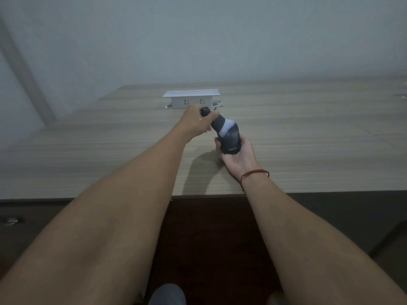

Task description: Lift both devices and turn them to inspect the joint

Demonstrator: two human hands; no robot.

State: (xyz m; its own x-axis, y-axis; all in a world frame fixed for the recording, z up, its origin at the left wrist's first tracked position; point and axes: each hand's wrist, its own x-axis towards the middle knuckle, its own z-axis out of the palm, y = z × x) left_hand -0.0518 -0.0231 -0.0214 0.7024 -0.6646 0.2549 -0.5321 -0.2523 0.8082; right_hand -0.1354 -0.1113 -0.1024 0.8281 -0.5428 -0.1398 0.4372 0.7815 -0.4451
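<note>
Dark bottle (pixel 226 134) tilted, cap up-left toward socket box (pixel 191 98), gripped by left hand (pixel 195 122), right hand (pixel 239 156)

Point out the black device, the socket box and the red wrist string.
black device (pixel 230 137), head view, on its dark lower body above the lettering.
socket box (pixel 191 101), head view, on its white front face between the outlets.
red wrist string (pixel 255 172), head view, on the strand across the wrist.

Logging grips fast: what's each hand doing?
Left hand: grips the bottle's black cap.
Right hand: holds the dark bottle by its base.
</note>
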